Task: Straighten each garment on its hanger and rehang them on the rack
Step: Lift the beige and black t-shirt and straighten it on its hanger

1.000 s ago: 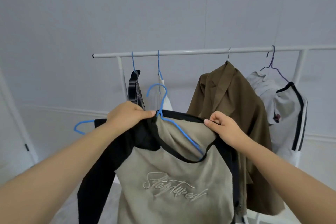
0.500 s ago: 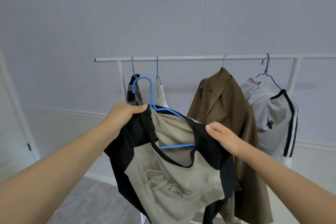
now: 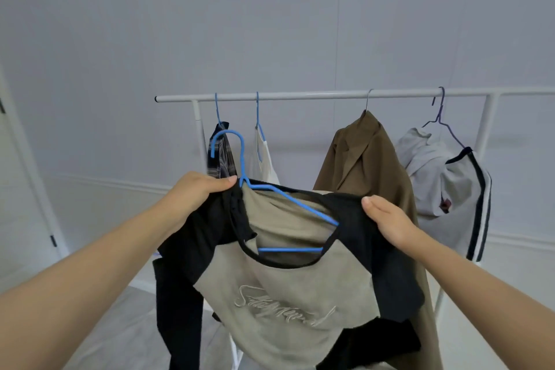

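Observation:
I hold a beige T-shirt with black sleeves (image 3: pixel 288 303) in front of the white rack rail (image 3: pixel 300 97). A blue hanger (image 3: pixel 240 159) sits inside its neck opening, hook pointing up and left, below the rail. My left hand (image 3: pixel 198 192) grips the shirt's left shoulder at the base of the hook. My right hand (image 3: pixel 387 219) pinches the black right shoulder. The shirt hangs skewed, its left sleeve drooping.
On the rail hang a plaid garment (image 3: pixel 220 156) and a cream top (image 3: pixel 264 156) on blue hangers, a brown jacket (image 3: pixel 369 165), and a grey-white top with black stripes (image 3: pixel 450 183) slumped on a purple hanger. A rack upright (image 3: pixel 199 135) stands behind my left hand.
The shirt and hanger have swung from lying sideways to more upright; the hook now rises above my left hand. My right hand shifted outward along the right shoulder.

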